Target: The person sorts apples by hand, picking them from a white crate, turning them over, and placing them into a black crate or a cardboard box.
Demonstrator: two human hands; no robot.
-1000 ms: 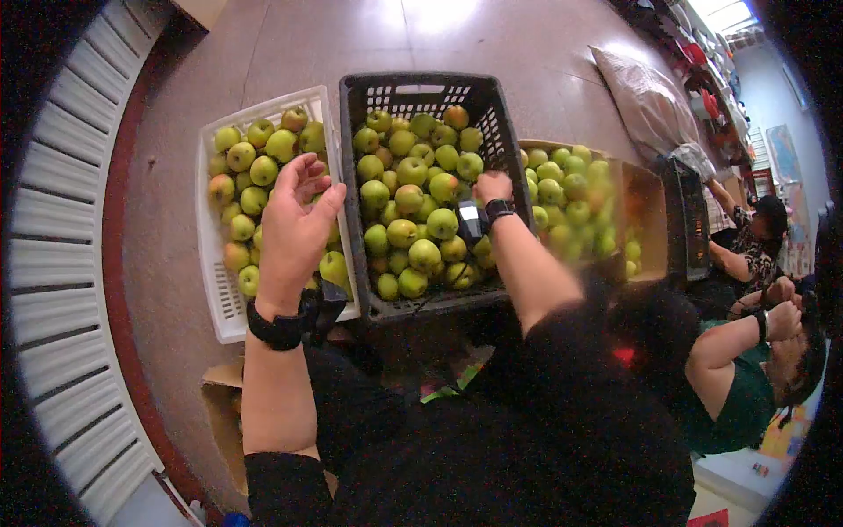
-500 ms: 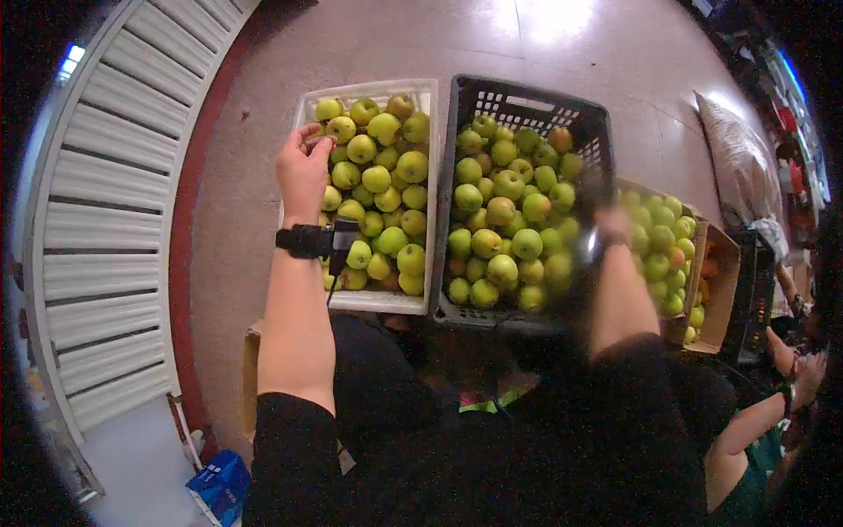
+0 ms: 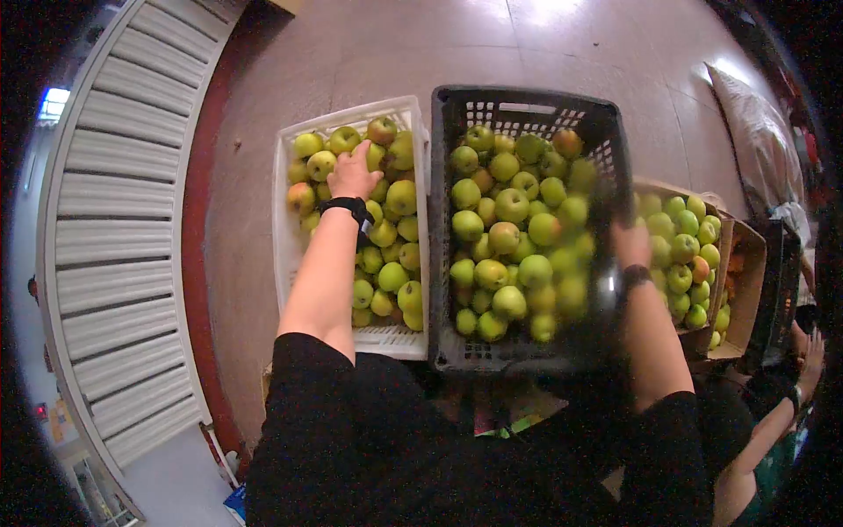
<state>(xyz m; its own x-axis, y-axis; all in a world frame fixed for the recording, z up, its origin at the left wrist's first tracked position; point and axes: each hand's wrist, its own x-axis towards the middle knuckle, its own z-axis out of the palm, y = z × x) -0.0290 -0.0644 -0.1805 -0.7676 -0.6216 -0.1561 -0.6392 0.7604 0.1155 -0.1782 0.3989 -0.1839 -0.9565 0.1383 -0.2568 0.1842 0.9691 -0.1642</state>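
Note:
A white crate (image 3: 290,255) of green apples stands left of a black crate (image 3: 443,220) that also holds green apples (image 3: 512,205), some with a red blush. My left hand (image 3: 353,174) reaches down onto the apples in the upper part of the white crate, its fingers spread over them; no apple shows lifted in it. At the right rim of the black crate is my right hand (image 3: 630,244), smeared by motion, its fingers hard to make out. The apples near it are blurred too.
Cardboard boxes of apples (image 3: 685,250) stand to the right, with a large sack (image 3: 755,132) behind. Another person's hand (image 3: 812,360) and forearm show at the lower right. A white slatted rack (image 3: 114,237) runs along the left, beside the tiled floor (image 3: 369,53).
My left hand has moved right and inward over the white crate, and its pinched fingers have spread. The view has shifted, and a red-blushed apple now shows at the crate's left side.

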